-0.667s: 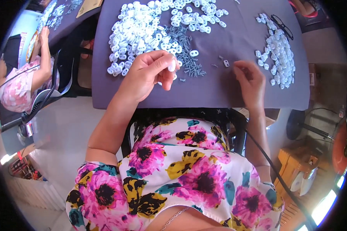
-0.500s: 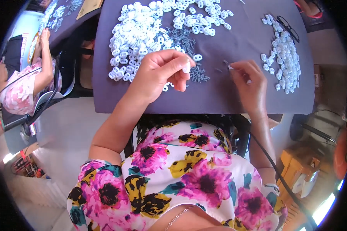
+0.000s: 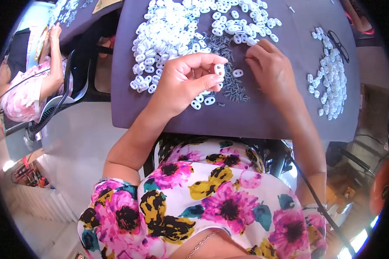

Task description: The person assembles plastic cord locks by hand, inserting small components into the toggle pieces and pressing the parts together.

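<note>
Between thumb and fingertips, my left hand (image 3: pixel 183 82) pinches a small white oval plastic piece with two holes (image 3: pixel 219 69), holes turned toward me. My right hand (image 3: pixel 270 71) hovers to its right with the fingers curled together; whether anything is in them is hidden. Below and between both hands lies a scatter of small grey screws (image 3: pixel 235 91). One loose white two-hole piece (image 3: pixel 237 73) rests beside these screws. A large heap of similar white pieces (image 3: pixel 162 32) spreads beyond my left hand, and more of them (image 3: pixel 242 29) lie past my right hand.
Along the right side of the dark cloth-covered table (image 3: pixel 289 121) sits another pile of white pieces (image 3: pixel 333 82), with black-framed glasses (image 3: pixel 339 46) by it. At the left, a person in a pink patterned top (image 3: pixel 26 101) sits at another table. A black cord (image 3: pixel 309 185) hangs near my right arm.
My right hand has moved left and farther away, from the bare cloth to beside the screws. My left hand has turned the white piece so its holes show. The whole view has shifted slightly.
</note>
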The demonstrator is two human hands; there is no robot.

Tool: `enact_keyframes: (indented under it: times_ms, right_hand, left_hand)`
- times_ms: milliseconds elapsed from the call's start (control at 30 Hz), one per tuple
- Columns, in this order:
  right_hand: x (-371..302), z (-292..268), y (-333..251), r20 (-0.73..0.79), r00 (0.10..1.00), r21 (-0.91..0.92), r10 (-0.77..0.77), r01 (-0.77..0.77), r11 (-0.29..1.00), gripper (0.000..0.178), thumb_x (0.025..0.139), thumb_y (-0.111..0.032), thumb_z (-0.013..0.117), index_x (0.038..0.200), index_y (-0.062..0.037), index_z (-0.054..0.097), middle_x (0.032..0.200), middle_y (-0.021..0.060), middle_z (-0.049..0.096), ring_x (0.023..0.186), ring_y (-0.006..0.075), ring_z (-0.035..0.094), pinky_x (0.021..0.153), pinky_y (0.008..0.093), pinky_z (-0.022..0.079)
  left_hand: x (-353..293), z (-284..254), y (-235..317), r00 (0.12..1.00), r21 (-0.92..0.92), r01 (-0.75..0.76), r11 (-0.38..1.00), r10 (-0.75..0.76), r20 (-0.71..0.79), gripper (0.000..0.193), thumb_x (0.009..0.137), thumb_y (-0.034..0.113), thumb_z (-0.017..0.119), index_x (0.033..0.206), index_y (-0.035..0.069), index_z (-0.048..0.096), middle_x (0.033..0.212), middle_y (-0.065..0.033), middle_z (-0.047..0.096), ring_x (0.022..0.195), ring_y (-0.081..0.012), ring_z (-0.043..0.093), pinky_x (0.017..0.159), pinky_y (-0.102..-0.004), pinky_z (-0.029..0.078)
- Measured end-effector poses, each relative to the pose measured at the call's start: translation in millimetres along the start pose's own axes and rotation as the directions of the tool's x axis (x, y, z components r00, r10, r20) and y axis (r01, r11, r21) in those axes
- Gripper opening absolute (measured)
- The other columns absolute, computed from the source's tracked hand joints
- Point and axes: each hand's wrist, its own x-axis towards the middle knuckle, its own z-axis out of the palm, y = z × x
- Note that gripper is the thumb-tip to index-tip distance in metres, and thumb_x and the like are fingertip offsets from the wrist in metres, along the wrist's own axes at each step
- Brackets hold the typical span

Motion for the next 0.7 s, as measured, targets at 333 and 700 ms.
enact_keyframes:
  times_ms: [333, 700]
  right_hand:
    - [-23.0, -22.4, 9.6, -0.048, 0.969, 0.118, 0.244, -0.237, 0.964, 0.016, 0.080, 0.000, 0.062, 0.096, -0.0018, 0.062, 0.084, 0.0085, 0.058, 0.071, 0.0197, 0.059, 0.068, 0.0283, 0.048]
    - [-11.7, -2.5, 4.3, -0.062, 0.984, -0.122, 0.165, -0.171, 0.978, 0.014, 0.081, -0.004, 0.061, 0.095, -0.0039, 0.062, 0.087, 0.0113, 0.060, 0.073, 0.0265, 0.061, 0.068, 0.0313, 0.048]
  left_hand:
    - [-1.3, 7.2, -2.4, 0.999, 0.108, -0.035, 0.993, 0.037, -0.012, 0.028, 0.085, -0.003, 0.059, 0.113, 0.000, 0.062, 0.086, -0.0019, 0.062, 0.073, -0.0074, 0.059, 0.067, -0.0203, 0.048]
    - [1.5, 8.7, 0.3, 0.998, 0.092, -0.045, 0.995, 0.048, -0.035, 0.027, 0.085, -0.003, 0.060, 0.112, -0.001, 0.061, 0.088, -0.0020, 0.061, 0.075, -0.0074, 0.058, 0.070, -0.0211, 0.049]
